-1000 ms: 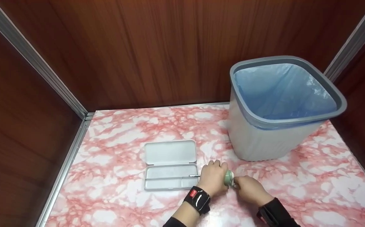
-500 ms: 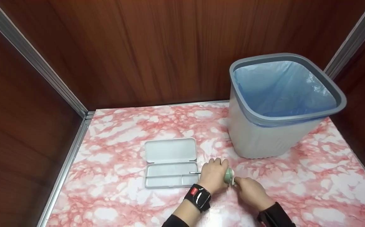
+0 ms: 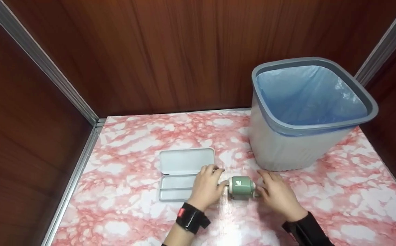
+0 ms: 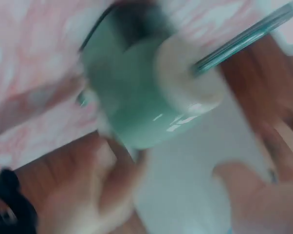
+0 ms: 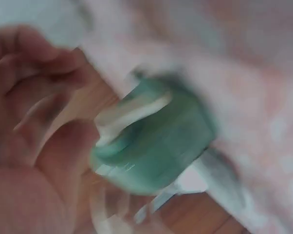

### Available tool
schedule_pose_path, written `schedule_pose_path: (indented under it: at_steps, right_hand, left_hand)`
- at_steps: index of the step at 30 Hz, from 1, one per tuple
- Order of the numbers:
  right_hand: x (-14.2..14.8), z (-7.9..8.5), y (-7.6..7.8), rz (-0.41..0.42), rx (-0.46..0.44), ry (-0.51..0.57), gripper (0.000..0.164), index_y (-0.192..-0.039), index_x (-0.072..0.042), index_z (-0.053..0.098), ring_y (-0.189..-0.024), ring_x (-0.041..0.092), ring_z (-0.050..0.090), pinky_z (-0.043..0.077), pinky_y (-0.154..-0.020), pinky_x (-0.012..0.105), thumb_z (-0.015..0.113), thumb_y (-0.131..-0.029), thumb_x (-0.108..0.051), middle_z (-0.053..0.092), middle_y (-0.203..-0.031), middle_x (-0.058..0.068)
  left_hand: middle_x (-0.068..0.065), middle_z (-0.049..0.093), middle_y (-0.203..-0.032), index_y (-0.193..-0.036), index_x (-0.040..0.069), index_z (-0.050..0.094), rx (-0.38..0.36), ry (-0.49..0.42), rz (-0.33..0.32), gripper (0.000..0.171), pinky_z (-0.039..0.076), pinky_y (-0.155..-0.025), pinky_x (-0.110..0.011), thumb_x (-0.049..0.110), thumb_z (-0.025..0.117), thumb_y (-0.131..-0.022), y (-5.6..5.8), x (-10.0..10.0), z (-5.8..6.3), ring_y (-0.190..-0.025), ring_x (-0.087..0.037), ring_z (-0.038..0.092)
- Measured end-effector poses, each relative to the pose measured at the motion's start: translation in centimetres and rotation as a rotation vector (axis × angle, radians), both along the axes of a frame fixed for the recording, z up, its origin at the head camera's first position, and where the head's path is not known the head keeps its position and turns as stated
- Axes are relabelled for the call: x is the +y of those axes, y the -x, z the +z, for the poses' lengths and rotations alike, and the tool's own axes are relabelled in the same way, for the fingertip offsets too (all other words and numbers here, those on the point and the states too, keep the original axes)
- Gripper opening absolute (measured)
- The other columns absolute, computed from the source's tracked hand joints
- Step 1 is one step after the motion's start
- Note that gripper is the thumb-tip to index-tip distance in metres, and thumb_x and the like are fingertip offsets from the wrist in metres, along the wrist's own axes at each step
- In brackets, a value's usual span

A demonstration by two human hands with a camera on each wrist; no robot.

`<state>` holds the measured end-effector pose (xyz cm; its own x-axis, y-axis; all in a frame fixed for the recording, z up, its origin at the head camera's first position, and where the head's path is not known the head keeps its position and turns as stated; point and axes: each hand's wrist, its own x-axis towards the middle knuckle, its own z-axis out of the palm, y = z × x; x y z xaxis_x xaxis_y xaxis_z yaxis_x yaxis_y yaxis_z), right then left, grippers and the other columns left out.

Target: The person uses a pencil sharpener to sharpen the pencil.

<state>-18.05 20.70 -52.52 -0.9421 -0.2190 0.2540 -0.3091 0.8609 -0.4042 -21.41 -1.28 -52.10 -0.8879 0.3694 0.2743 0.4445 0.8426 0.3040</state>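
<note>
A green hand-crank pencil sharpener point(image 3: 241, 186) lies between my two hands in the head view. Out of its cream front sticks a shiny pencil point(image 4: 248, 41), plain in the left wrist view. My left hand point(image 3: 205, 188) is at the pencil's side, thumb and fingers spread apart, its thumb overlapping the pencil in the head view. On the other side, my right hand point(image 3: 281, 194) has its fingers parted beside the cream crank handle point(image 5: 134, 114); the right wrist view shows nothing between them. Both wrist views are blurred.
An open light-grey pencil case point(image 3: 187, 161) lies just behind the left hand, partly covered by it. A tall bin point(image 3: 283, 150) with a grey rim and blue liner stands behind the right hand. Wood panels point(image 3: 170, 58) wall in the marbled table point(image 3: 129, 212).
My left hand has let go of the sharpener's body and moved left to the pencil's side, uncovering the sharpener. My right hand has opened off the crank.
</note>
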Motion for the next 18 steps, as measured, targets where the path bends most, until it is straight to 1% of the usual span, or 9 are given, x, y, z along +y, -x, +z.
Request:
schedule_pose_path:
  at_steps: [1,2,3,5,7,9,12,15,18]
  right_hand:
    - [-0.5,0.5,0.4,0.022,0.048,-0.006,0.053,-0.125,-0.006,0.051,-0.096,0.036,0.058,0.046,-0.085,0.051,0.069,-0.078,-0.024,0.062,-0.102,0.016]
    - [-1.2,0.9,0.8,0.054,0.074,-0.012,0.057,-0.126,-0.009,0.051,-0.102,0.037,0.055,0.044,-0.088,0.054,0.071,-0.076,-0.028,0.061,-0.108,0.015]
    - [-1.8,1.0,1.2,0.087,0.079,-0.017,0.061,-0.127,-0.013,0.051,-0.106,0.037,0.054,0.043,-0.090,0.054,0.072,-0.075,-0.034,0.059,-0.114,0.014]
    - [-3.1,0.5,2.0,0.143,0.069,-0.042,0.067,-0.128,-0.020,0.050,-0.109,0.036,0.052,0.042,-0.090,0.056,0.074,-0.070,-0.043,0.058,-0.116,0.012]
    - [-3.9,-0.7,2.7,0.168,0.064,-0.070,0.068,-0.125,-0.025,0.053,-0.102,0.033,0.055,0.046,-0.083,0.053,0.074,-0.065,-0.050,0.060,-0.112,0.009]
    - [-4.4,-1.9,3.2,0.170,0.074,-0.083,0.064,-0.118,-0.025,0.057,-0.089,0.028,0.059,0.048,-0.073,0.045,0.075,-0.062,-0.051,0.063,-0.101,0.006]
    - [-4.8,-3.1,3.5,0.152,0.128,-0.077,0.054,-0.104,-0.023,0.062,-0.068,0.019,0.057,0.043,-0.056,0.034,0.076,-0.059,-0.049,0.062,-0.084,0.000]
    - [-4.9,-3.5,3.7,0.146,0.165,-0.046,0.048,-0.097,-0.022,0.064,-0.062,0.016,0.054,0.040,-0.052,0.030,0.077,-0.057,-0.044,0.061,-0.079,-0.001]
    - [-5.0,-3.7,3.8,0.143,0.171,-0.046,0.047,-0.096,-0.022,0.064,-0.062,0.016,0.053,0.040,-0.051,0.030,0.076,-0.057,-0.043,0.060,-0.079,-0.001]
  left_hand:
    - [-0.003,0.058,-0.114,-0.114,0.017,0.060,0.001,0.009,0.000,0.036,0.046,-0.087,-0.034,0.036,0.060,-0.083,0.0,-0.5,-0.3,-0.103,-0.018,0.053]
    - [-0.001,0.060,-0.109,-0.109,0.017,0.063,0.000,0.023,-0.002,0.030,0.047,-0.083,-0.033,0.033,0.060,-0.084,0.0,-0.8,-0.6,-0.098,-0.017,0.054]
    - [0.000,0.061,-0.104,-0.104,0.017,0.066,-0.002,0.046,0.000,0.024,0.047,-0.080,-0.031,0.031,0.060,-0.085,-0.1,-1.0,-0.9,-0.094,-0.017,0.055]
    - [0.001,0.063,-0.098,-0.096,0.017,0.068,-0.009,0.086,0.001,0.018,0.048,-0.076,-0.029,0.028,0.060,-0.085,-0.1,-1.1,-1.5,-0.087,-0.015,0.056]
    - [0.002,0.062,-0.091,-0.089,0.017,0.069,0.011,0.120,-0.005,0.012,0.047,-0.071,-0.028,0.025,0.063,-0.082,-0.2,-1.0,-2.0,-0.081,-0.014,0.055]
    - [0.004,0.061,-0.085,-0.084,0.017,0.068,0.044,0.142,-0.015,0.007,0.046,-0.067,-0.026,0.022,0.066,-0.079,-0.2,-1.0,-2.2,-0.075,-0.013,0.054]
    - [0.005,0.060,-0.077,-0.078,0.018,0.069,0.120,0.155,-0.032,0.007,0.045,-0.061,-0.024,0.017,0.072,-0.072,0.1,-1.1,-2.5,-0.069,-0.013,0.054]
    - [0.006,0.061,-0.075,-0.074,0.018,0.069,0.166,0.162,-0.047,0.008,0.045,-0.059,-0.023,0.014,0.072,-0.068,0.4,-1.3,-2.9,-0.067,-0.012,0.056]
    - [0.007,0.062,-0.075,-0.071,0.018,0.068,0.171,0.142,-0.051,0.009,0.046,-0.061,-0.022,0.011,0.071,-0.066,0.7,-1.7,-3.1,-0.068,-0.011,0.058]
